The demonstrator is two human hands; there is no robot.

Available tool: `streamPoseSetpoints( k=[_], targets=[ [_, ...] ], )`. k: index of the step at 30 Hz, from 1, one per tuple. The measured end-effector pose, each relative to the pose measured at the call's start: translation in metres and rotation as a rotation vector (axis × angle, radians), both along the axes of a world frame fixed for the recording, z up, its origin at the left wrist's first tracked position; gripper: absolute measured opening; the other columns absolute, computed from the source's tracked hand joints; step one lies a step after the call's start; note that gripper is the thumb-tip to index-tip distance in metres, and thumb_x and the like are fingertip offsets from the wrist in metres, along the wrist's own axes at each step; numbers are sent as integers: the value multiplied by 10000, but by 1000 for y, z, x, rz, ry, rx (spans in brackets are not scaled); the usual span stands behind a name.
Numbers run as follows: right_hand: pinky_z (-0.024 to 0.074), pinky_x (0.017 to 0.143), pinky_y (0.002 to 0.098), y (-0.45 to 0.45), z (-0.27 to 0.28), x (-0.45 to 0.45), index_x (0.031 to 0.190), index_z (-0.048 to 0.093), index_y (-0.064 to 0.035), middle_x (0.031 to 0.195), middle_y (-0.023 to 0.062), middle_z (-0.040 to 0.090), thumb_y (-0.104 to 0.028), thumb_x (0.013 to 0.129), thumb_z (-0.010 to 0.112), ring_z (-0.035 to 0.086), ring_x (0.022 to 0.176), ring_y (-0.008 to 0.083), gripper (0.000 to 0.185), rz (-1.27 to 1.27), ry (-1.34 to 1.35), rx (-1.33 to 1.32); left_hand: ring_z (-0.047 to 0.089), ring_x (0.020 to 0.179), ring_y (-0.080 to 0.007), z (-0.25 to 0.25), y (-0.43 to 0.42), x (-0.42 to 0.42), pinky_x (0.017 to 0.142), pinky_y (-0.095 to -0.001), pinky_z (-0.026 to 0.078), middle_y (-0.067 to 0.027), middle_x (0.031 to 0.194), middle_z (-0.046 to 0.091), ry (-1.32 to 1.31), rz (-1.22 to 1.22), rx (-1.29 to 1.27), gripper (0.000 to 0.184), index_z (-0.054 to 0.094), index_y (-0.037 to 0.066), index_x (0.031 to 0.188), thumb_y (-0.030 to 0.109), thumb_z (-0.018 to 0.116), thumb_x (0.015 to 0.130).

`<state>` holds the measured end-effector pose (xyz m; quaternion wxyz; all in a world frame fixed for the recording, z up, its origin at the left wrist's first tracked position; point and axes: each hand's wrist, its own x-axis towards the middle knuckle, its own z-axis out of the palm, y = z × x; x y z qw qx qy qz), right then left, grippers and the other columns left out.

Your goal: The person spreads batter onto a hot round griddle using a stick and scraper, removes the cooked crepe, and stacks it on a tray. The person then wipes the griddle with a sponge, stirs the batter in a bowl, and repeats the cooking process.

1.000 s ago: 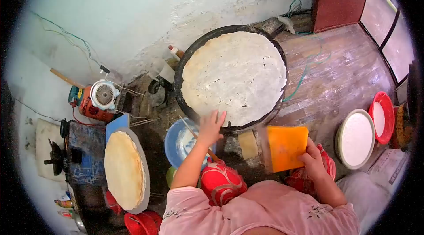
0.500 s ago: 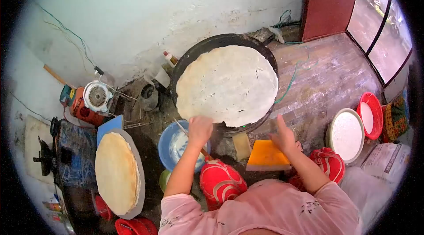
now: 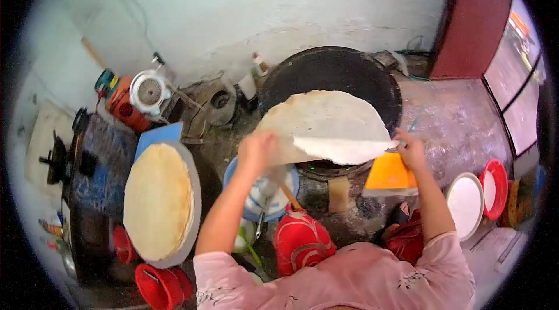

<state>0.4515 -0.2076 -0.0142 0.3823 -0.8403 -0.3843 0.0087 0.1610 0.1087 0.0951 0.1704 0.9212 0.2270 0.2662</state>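
Observation:
A thin, pale flatbread (image 3: 332, 115) is partly off the round black griddle (image 3: 326, 68), drawn toward me. Its near edge is raised and turned over, showing a whiter strip. At the left end of that edge, my left hand (image 3: 258, 150) is closed on the flatbread, somewhat blurred by motion. Fingers of my right hand (image 3: 411, 150) pinch the edge at the other end. Below my left hand is a blue basin (image 3: 230, 185) with white batter-like stuff and a wooden-handled tool (image 3: 287, 192). An orange scraper board (image 3: 389, 171) lies below my right hand.
A stack of browned flatbreads (image 3: 156, 202) rests on a grey round board at left. Beside it stand a white round blower (image 3: 149, 93) and a red basket (image 3: 156, 289). At right are a bowl of white powder (image 3: 465, 205) and a red basin (image 3: 494, 189).
The flatbread, which lay across most of the griddle, is now lifted by its near edge and pulled toward me, baring the griddle's back. Both hands have taken hold; the left no longer holds a dark tool.

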Motion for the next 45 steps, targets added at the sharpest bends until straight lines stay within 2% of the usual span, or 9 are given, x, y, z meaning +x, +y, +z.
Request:
streamPoseSetpoints(
  k=[5,9,13,16,20,23,29,36,45],
  targets=[
    [426,631,269,87,97,-33,913,490,-31,730,100,539,-46,800,519,513,660,158,117,124,109,92,551,627,-308,24,117,-15,594,-338,446,-177,714,563,-64,68,-204,127,572,16,776,141,550,778],
    [426,640,279,178,165,-64,918,476,-14,736,95,534,-75,810,533,511,680,170,136,248,-39,298,533,581,-150,80,205,-64,584,-289,437,-87,659,597,-403,153,-253,141,583,3,777,142,564,786],
    [463,684,301,253,237,-149,984,501,-20,867,137,601,-78,834,518,591,784,210,162,362,-29,449,579,769,-128,191,183,-191,711,-261,451,-46,827,619,-568,300,-47,136,597,-20,884,83,542,815],
    [479,629,305,294,251,-226,995,504,-24,877,146,614,-63,832,511,612,739,226,167,559,47,636,571,890,-137,206,146,-303,798,-273,446,-91,986,616,-868,320,39,191,598,-36,977,36,536,812],
    [510,642,330,315,218,-324,1042,569,-103,889,125,624,-58,788,544,630,726,258,259,877,-131,606,557,1006,-202,149,69,-426,888,-315,424,-132,1098,583,-824,687,276,252,592,-32,1012,-19,577,761],
    [504,621,326,333,141,-368,1201,483,-124,1161,105,562,-102,765,615,633,746,269,456,1200,-166,480,547,1031,-245,42,36,-508,913,-336,405,-134,1108,577,-609,836,395,298,604,-4,998,-70,586,708],
    [498,669,381,314,76,-370,1304,358,-159,1161,142,548,-184,776,624,607,757,322,592,1087,4,-101,510,1076,-322,-140,6,-585,935,-390,388,-144,1019,596,-279,971,120,338,633,24,886,-130,529,603],
    [461,778,299,296,18,-257,1153,526,-53,937,100,620,3,750,621,594,864,196,419,665,342,62,482,1107,-345,-128,12,-574,933,-390,393,-128,999,596,-157,1050,111,335,637,32,876,-139,519,613],
    [438,546,261,246,-14,-201,909,599,-59,711,40,583,-204,847,517,527,608,148,178,139,1295,57,403,1189,-357,-108,15,-594,983,-451,325,-139,1151,542,255,1077,-42,327,637,93,982,-47,528,708]
  ],
)
